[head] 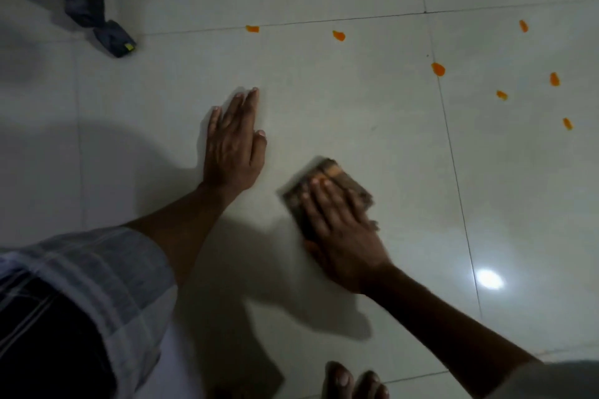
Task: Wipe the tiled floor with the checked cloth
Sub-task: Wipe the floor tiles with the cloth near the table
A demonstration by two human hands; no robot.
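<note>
Pale glossy tiles make up the tiled floor (340, 113), crossed by thin dark grout lines and catching one bright lamp reflection at the right; the checked cloth (327, 186), folded into a small pad, lies flat on it near the middle of the view, blurred at its edges. Flat on top of the pad is the right hand (340, 230), its fingers (316, 201) straight and spread over the fabric rather than curled round it — a pressing hold, which I judge suits scrubbing, since it keeps the whole pad against the tile. Just beside it, apart from the cloth, the left hand (233, 139) rests palm-down on bare tile with fingers straight and together, holding nothing; it looks placed as a prop for a crouched body. Orange spots (437, 69) are scattered further off to the upper right — likely the work remaining; toes (355, 381) show at the bottom edge, and a dark furniture leg (113, 39) stands at upper left.
</note>
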